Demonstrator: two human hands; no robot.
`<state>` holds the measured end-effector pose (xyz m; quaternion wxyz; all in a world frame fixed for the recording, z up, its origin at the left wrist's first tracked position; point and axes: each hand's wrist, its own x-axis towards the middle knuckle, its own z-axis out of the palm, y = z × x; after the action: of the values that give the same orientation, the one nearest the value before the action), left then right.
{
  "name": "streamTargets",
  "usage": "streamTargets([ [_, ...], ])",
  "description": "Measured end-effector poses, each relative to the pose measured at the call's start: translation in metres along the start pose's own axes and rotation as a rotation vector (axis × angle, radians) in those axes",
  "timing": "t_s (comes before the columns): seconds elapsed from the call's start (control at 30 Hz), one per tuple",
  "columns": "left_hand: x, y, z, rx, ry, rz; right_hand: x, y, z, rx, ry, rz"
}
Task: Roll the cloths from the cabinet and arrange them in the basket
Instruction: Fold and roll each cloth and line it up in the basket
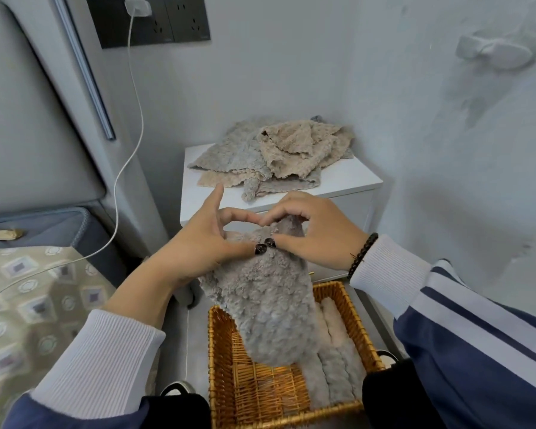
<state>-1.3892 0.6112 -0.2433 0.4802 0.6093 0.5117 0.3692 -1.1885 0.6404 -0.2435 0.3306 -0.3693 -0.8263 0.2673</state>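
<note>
- Grey fleece cloth (270,308) hangs in front of me, gathered at its top edge between both my hands, its lower end dangling into the wicker basket (226,360) below.
- My left hand (198,243) pinches the top of the cloth with thumb and a bent finger, while the index finger points up, free of it.
- My right hand (310,233) has its fingers curled over the same top edge, thumb pressing from the near side; the two thumbs nearly touch.
- I judge I am at the start of rolling this cloth: it is held but not yet a tight roll.
- Next I need to turn the top edge over itself evenly, keeping both sides level so the roll does not cone, then lay it in the open left part of the basket.
- Finished rolls (331,360) already lie side by side along the basket's right half.
- Unrolled cloths (276,153), beige and grey, sit heaped on the white cabinet (347,178) just behind the basket.
- Pale wall surrounds the corner; a bed with a patterned cover (28,305) is on my left, and a white charging cable (127,156) runs down from a dark socket panel (174,20).
</note>
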Motion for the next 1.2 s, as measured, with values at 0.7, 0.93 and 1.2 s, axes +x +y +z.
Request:
streamTargets([
  [0.7, -0.003, -0.002, 0.009, -0.247, 0.056, 0.002, -0.005, 0.001, -0.014, 0.120, 0.079, 0.085],
  [0.93, -0.001, 0.001, 0.011, -0.331, 0.120, -0.086, -0.003, 0.004, -0.016, 0.138, 0.205, 0.110],
  [1.2, 0.001, 0.002, 0.017, -0.300, 0.195, -0.107, -0.013, -0.008, -0.013, 0.059, -0.030, 0.012],
])
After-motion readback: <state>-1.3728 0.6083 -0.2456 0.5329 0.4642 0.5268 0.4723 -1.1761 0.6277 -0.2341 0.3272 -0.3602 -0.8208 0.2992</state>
